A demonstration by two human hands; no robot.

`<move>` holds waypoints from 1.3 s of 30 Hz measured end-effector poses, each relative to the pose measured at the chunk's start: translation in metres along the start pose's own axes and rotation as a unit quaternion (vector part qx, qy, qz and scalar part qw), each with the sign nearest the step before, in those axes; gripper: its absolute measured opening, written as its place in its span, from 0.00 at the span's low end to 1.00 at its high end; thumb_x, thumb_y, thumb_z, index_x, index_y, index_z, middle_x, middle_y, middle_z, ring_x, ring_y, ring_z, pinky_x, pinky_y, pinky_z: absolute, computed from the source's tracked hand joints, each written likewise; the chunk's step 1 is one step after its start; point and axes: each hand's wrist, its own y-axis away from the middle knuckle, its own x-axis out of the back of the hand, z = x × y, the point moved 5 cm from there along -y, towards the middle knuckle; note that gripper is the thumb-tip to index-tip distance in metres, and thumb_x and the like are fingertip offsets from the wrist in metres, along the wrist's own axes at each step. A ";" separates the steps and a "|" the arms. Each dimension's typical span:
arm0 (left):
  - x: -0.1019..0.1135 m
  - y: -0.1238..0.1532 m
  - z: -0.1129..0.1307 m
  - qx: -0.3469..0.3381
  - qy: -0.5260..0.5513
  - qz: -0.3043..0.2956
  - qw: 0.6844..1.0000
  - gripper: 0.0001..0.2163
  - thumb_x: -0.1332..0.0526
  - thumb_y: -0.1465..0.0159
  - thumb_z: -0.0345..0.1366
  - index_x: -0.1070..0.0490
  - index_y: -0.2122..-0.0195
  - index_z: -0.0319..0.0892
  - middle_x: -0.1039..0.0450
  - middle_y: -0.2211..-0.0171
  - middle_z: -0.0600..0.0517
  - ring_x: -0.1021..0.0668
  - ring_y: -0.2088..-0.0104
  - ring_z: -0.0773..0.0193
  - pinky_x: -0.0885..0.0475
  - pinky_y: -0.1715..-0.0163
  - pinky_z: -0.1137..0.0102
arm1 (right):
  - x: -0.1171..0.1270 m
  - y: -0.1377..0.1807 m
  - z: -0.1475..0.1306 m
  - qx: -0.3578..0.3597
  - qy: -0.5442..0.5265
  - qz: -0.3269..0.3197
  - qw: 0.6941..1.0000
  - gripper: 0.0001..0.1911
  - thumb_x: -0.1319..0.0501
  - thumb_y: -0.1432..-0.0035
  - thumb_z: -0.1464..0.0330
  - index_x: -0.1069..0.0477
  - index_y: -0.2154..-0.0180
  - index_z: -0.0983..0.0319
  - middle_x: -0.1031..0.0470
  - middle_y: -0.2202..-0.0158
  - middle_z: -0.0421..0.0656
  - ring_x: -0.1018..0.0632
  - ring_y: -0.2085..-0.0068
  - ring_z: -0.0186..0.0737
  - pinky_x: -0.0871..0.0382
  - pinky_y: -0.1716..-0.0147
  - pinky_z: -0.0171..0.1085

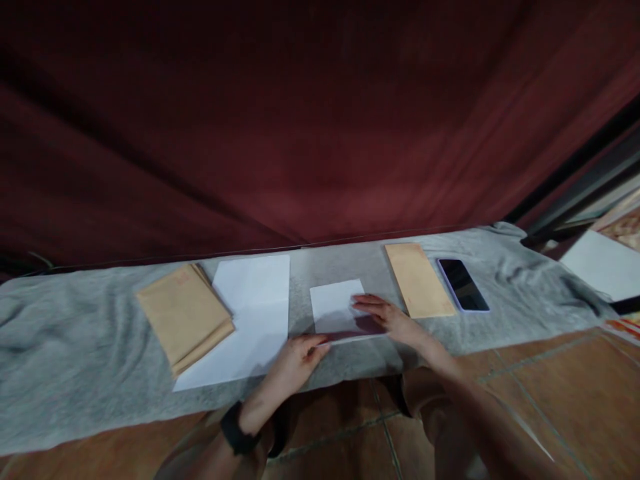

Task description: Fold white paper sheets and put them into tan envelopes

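Note:
A small folded white sheet (336, 305) lies on the grey cloth-covered bench (75, 347) in front of me. My right hand (385, 315) rests flat on its right part, fingers stretched out and pointing left. My left hand (295, 360) sits at the sheet's near left corner, fingers curled and pinching its edge. A dark band is on my left wrist.
A stack of brown envelopes (184, 313) lies on a large white sheet (250, 320) at the left. One brown envelope (418, 280) and a dark phone (463, 285) lie to the right. A red curtain (300, 120) hangs behind. A tiled floor (550, 387) lies below.

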 end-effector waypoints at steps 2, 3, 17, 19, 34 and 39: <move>0.002 -0.002 -0.002 0.035 0.019 0.012 0.999 0.14 0.42 0.34 0.44 0.19 0.66 0.44 0.19 0.71 0.51 0.22 0.71 0.60 0.29 0.69 0.71 | 0.005 0.007 -0.003 -0.015 -0.032 -0.038 0.999 0.21 0.39 0.39 0.72 0.25 0.45 0.54 0.28 0.39 0.43 0.30 0.37 0.46 0.35 0.38 0.50; 0.002 -0.003 -0.004 0.050 0.034 0.021 0.998 0.15 0.42 0.35 0.45 0.20 0.68 0.43 0.21 0.74 0.52 0.24 0.73 0.61 0.32 0.72 0.72 | 0.008 0.011 -0.006 -0.016 -0.045 -0.049 0.998 0.20 0.40 0.39 0.72 0.24 0.47 0.54 0.27 0.40 0.43 0.29 0.38 0.46 0.34 0.38 0.49; -0.006 -0.012 -0.030 0.130 0.128 0.101 0.978 0.18 0.37 0.44 0.52 0.28 0.77 0.42 0.33 0.78 0.55 0.34 0.75 0.66 0.40 0.75 0.73 | -0.004 0.022 0.014 -0.164 -0.178 -0.019 0.970 0.21 0.43 0.35 0.53 0.21 0.66 0.61 0.24 0.75 0.39 0.25 0.74 0.38 0.34 0.76 0.34; -0.002 -0.014 -0.031 0.135 0.091 0.139 0.977 0.19 0.37 0.44 0.52 0.34 0.81 0.43 0.39 0.81 0.57 0.36 0.76 0.67 0.43 0.76 0.73 | -0.004 0.017 0.013 -0.175 -0.100 -0.003 0.979 0.20 0.45 0.33 0.55 0.23 0.68 0.61 0.25 0.76 0.39 0.25 0.74 0.38 0.36 0.76 0.34; 0.007 -0.039 -0.033 0.214 -0.085 0.160 0.960 0.10 0.40 0.38 0.40 0.31 0.76 0.44 0.32 0.81 0.57 0.31 0.77 0.67 0.43 0.74 0.72 | -0.005 -0.007 -0.007 -0.259 0.224 -0.027 0.939 0.17 0.49 0.30 0.58 0.25 0.55 0.58 0.17 0.59 0.46 0.18 0.57 0.46 0.31 0.61 0.37; 0.007 -0.037 -0.040 0.185 0.008 0.134 0.974 0.13 0.41 0.38 0.44 0.29 0.75 0.43 0.32 0.80 0.57 0.28 0.76 0.65 0.39 0.74 0.72 | -0.002 -0.011 -0.010 -0.284 0.221 -0.031 0.932 0.16 0.49 0.29 0.57 0.25 0.55 0.57 0.18 0.58 0.45 0.18 0.55 0.45 0.32 0.61 0.36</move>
